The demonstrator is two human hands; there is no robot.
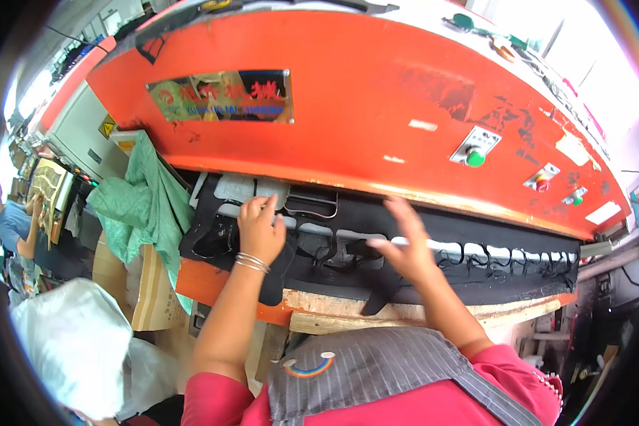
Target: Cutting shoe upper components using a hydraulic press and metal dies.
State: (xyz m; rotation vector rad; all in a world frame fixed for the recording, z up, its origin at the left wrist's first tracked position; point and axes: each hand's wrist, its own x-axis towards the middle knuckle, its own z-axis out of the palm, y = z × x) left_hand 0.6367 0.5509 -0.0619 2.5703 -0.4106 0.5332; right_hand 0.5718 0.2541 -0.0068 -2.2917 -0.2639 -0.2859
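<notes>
Below the front panel of an orange machine (355,99), a black sheet (468,226) is spread lengthwise. Near a metal frame (311,214), the left hand (261,228) is placed; whether anything is gripped cannot be told. Over the sheet, the right hand (412,252) is held with thumb and fingers parted.

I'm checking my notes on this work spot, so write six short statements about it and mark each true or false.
1. The left hand has bracelets at its wrist. True.
2. The right hand is clenched into a fist. False: the right hand is open, thumb apart.
3. Black material lies below both hands. True.
4. The green cloth hangs by the right end of the orange machine. False: the green cloth hangs by the machine's left end.
5. A red button sits right of the large green button. True.
6. The apron is plain white. False: the apron is grey and striped.
</notes>
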